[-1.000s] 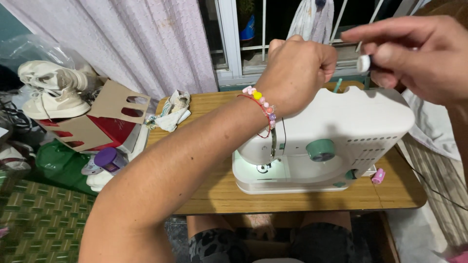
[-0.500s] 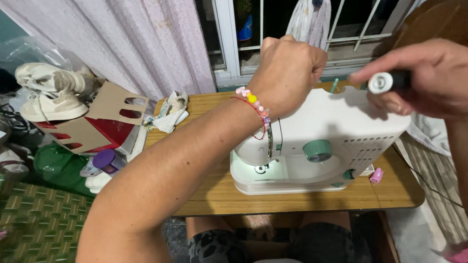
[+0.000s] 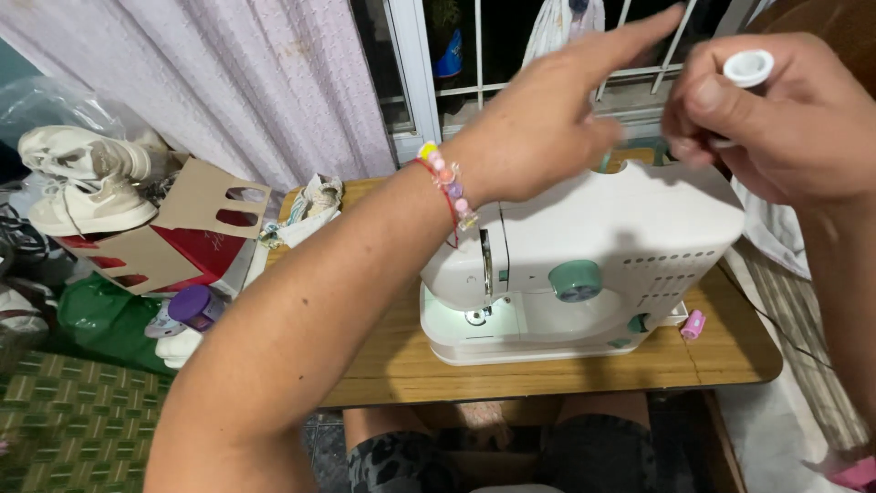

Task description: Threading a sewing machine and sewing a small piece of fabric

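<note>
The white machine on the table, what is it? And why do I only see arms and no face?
The camera sits on the person's head and looks down, so you see only their own arms and knees. The white machine is a small sewing machine with a green dial, standing on a wooden table. The left hand, with a bead bracelet on its wrist, reaches over the machine with a finger stretched out and holds nothing I can see. The right hand pinches a small white spool. A little pink thing lies beside the machine. Left of the table are a cardboard box and white shoes.
</note>
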